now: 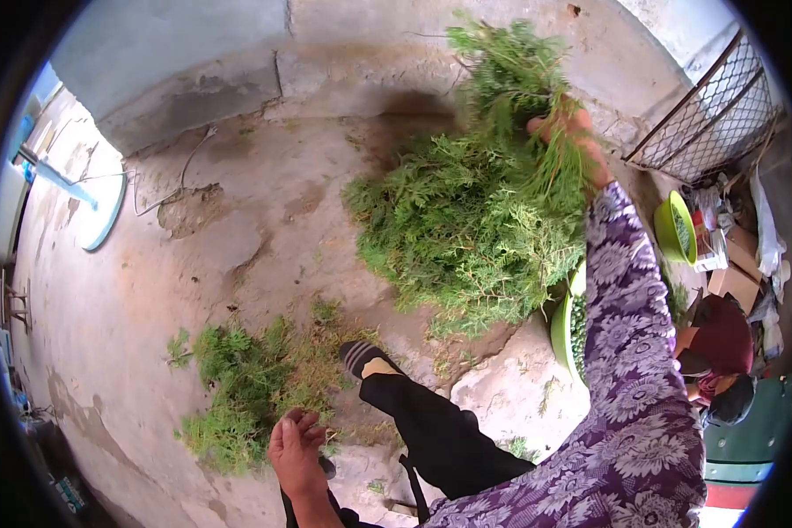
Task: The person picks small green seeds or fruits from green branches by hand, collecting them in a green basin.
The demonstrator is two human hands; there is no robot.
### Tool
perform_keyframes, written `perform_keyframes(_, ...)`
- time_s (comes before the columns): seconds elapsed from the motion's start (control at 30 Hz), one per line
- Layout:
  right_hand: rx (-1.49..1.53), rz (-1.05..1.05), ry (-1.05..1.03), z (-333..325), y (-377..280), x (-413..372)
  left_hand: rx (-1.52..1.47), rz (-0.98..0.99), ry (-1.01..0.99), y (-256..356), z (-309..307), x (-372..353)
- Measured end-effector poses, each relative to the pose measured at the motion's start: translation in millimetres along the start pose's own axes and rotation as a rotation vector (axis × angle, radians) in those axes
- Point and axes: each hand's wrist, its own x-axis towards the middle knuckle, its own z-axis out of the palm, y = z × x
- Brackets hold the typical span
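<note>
My right hand (572,132) is stretched out at the far side, its fingers wrapped round a bunch of feathery green sprigs (510,66). Below it a large heap of green conifer-like branches (466,229) lies on the ground. My left hand (297,451) is low in the view, fingers loosely bent and apart with nothing in them. Beside it lies a smaller pile of green sprigs (238,387). Partly hidden by my right sleeve, a lime-green basin (561,339) holds many small round green things.
A second lime-green basin (675,229) stands at the right, near cardboard boxes (737,268) and a wire mesh frame (708,119). Another person (722,343) in dark red sits there. A pale blue stand base (106,211) and a bent wire (172,194) are at the left.
</note>
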Motion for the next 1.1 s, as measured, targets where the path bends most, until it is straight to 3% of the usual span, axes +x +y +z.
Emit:
perform_keyframes(0.07,-0.627,-0.156,-0.047,-27.1,39.8,33.5,-0.016,-0.005,0.004,0.0,1.3,3.6)
perform_keyframes(0.1,-0.624,-0.149,-0.057,-41.8,94.8,50.6,-0.065,-0.008,-0.013,-2.0,1.3,4.8)
perform_keyframes(0.17,0.442,0.307,-0.548,-54.6,216.6,76.1,-0.066,-0.012,-0.011,-1.9,4.4,5.4)
perform_keyframes(0.2,0.443,0.323,-0.552,-45.9,215.6,69.4,-0.076,-0.009,-0.023,-3.7,6.1,6.4)
perform_keyframes(0.27,-0.469,0.38,-0.398,35.3,196.0,-0.2,-0.077,-0.025,-0.001,-9.5,10.0,11.7)
perform_keyframes(0.33,-1.361,0.395,-0.202,61.8,185.0,-34.0,-0.051,-0.043,0.019,-9.1,8.0,12.6)
perform_keyframes(0.5,-1.321,0.388,-0.167,52.1,193.0,-20.3,-0.01,-0.026,-0.05,-7.2,16.8,12.4)
perform_keyframes(0.6,-1.371,0.271,-0.151,34.3,248.5,-0.8,-0.026,-0.019,-0.045,-5.6,16.0,9.9)
perform_keyframes(0.67,-1.352,0.243,-0.231,23.1,219.6,2.0,-0.018,-0.03,-0.062,-5.9,15.8,8.7)
perform_keyframes(0.73,-1.386,-0.034,-0.465,-4.9,264.7,52.4,-0.026,-0.028,-0.066,-9.5,12.3,10.4)
perform_keyframes(0.8,-1.181,0.008,-0.771,-10.9,218.0,65.8,0.017,-0.028,-0.106,-4.0,10.4,9.2)
perform_keyframes(0.83,-0.944,-0.054,-0.547,-13.2,198.2,44.5,0.049,-0.036,-0.108,-0.3,12.7,9.5)
perform_keyframes(0.87,-0.718,-0.129,-0.419,-60.9,302.3,110.4,0.037,-0.024,-0.112,-0.4,13.1,10.7)
perform_keyframes(0.9,-0.802,-0.059,-0.385,-47.3,250.4,83.5,0.027,-0.01,-0.124,-1.5,12.9,13.4)
perform_keyframes(0.97,-1.108,-0.264,-0.167,-50.6,236.3,72.2,-0.021,-0.014,-0.103,-1.0,14.0,16.5)
perform_keyframes(1.03,-1.335,-0.122,-0.071,-43.2,198.3,49.0,-0.06,-0.018,-0.115,-0.2,13.3,18.8)
perform_keyframes(1.1,-1.371,-0.115,-0.037,-65.0,203.7,60.5,-0.099,-0.03,-0.138,3.1,10.3,11.4)
